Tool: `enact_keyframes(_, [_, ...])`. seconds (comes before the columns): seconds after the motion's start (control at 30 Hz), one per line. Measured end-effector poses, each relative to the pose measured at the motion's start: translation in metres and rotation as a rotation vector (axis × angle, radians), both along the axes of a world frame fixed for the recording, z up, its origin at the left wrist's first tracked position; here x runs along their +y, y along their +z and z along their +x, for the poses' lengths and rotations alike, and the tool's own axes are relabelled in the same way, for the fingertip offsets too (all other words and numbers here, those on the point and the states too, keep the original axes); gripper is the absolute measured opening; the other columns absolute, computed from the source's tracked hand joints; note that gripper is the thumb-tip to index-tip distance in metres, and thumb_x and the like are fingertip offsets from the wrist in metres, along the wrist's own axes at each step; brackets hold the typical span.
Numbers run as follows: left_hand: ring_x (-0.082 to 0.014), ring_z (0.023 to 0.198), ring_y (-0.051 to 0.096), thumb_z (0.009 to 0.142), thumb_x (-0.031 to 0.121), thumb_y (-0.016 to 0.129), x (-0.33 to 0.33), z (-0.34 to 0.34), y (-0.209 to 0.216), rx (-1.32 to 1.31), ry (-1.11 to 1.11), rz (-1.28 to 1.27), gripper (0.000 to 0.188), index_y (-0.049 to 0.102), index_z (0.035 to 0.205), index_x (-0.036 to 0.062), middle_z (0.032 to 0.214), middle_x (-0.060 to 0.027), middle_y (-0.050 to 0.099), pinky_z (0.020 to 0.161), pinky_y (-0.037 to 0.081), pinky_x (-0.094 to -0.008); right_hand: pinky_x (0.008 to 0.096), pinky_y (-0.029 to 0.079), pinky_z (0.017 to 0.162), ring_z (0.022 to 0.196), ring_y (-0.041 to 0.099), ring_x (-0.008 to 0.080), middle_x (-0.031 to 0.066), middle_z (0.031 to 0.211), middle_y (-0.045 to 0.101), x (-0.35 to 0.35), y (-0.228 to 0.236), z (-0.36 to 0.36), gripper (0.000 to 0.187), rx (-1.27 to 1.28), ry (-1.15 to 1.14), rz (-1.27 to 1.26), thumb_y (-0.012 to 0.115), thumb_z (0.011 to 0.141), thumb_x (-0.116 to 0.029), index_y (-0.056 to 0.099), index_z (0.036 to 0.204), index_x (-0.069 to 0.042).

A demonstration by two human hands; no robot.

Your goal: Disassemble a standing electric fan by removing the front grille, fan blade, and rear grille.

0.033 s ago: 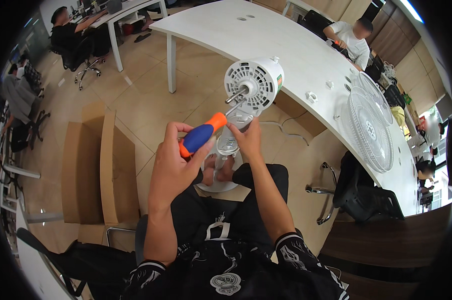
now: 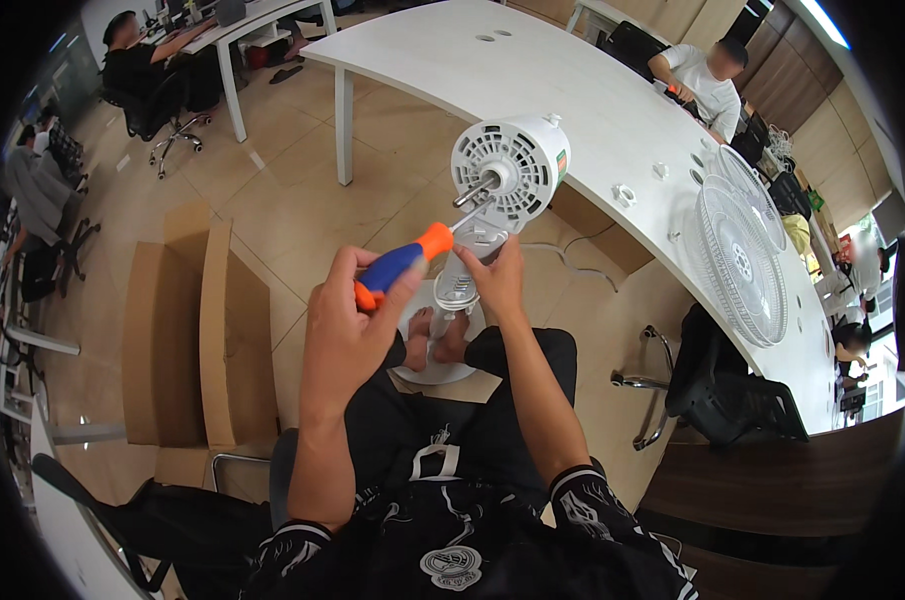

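A white fan motor housing point(image 2: 526, 158) with a slotted round front and a metal shaft point(image 2: 478, 189) stands atop a white fan stand in front of me. My left hand point(image 2: 341, 318) is closed round a screwdriver point(image 2: 398, 270) with a blue and orange handle. Its blade slants up to the lower front of the housing; the contact of the tip is too small to make out. Just below the motor, my right hand point(image 2: 497, 278) grips the fan neck point(image 2: 459, 285). The round white base point(image 2: 428, 372) rests on the floor under my bare feet.
To the right, the white table point(image 2: 533, 65) carries wire fan grilles point(image 2: 741, 262) and a small white ring-shaped part point(image 2: 625, 194). An opened cardboard box point(image 2: 235, 340) stands on the floor at left. A black chair point(image 2: 728, 385) is at right. One co-worker point(image 2: 708, 80) sits across the table.
The screwdriver handle has shifted slightly left, and my left thumb has moved up along it. My right hand keeps its grip on the fan neck.
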State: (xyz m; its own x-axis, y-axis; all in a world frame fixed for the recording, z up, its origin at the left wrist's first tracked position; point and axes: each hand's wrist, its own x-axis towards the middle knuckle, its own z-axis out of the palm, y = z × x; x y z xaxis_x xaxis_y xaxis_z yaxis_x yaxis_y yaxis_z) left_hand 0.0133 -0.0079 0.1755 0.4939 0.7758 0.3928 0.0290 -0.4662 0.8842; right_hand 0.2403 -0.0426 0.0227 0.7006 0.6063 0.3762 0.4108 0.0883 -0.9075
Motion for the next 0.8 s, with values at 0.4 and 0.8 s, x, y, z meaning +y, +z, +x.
enact_keyframes(0.4, [-0.0136,0.054,0.056,0.083,0.026,0.078,-0.018,0.011,0.003,0.075,0.095,-0.023,0.032,0.058,0.091,0.0022,0.064,-0.0093,0.06,0.054,0.044,-0.0254,0.0458,0.05,0.085,0.1,0.064,0.0392,0.0216,0.106,0.064,0.03,0.005,-0.016,0.082,-0.048,-0.381,-0.109,0.087,0.058,-0.022,0.042,0.123,-0.001])
enact_keyframes(0.8, [-0.0242,0.05,0.059,0.083,0.043,0.073,-0.007,0.014,-0.006,0.423,0.29,0.01,0.047,0.056,0.097,0.0014,0.058,-0.0108,0.058,0.055,0.048,-0.0338,0.0437,0.051,0.083,0.097,0.066,0.0379,0.0212,0.104,0.067,0.017,0.009,0.0,0.077,-0.063,-0.102,-0.057,0.086,0.059,-0.02,0.043,0.12,-0.001])
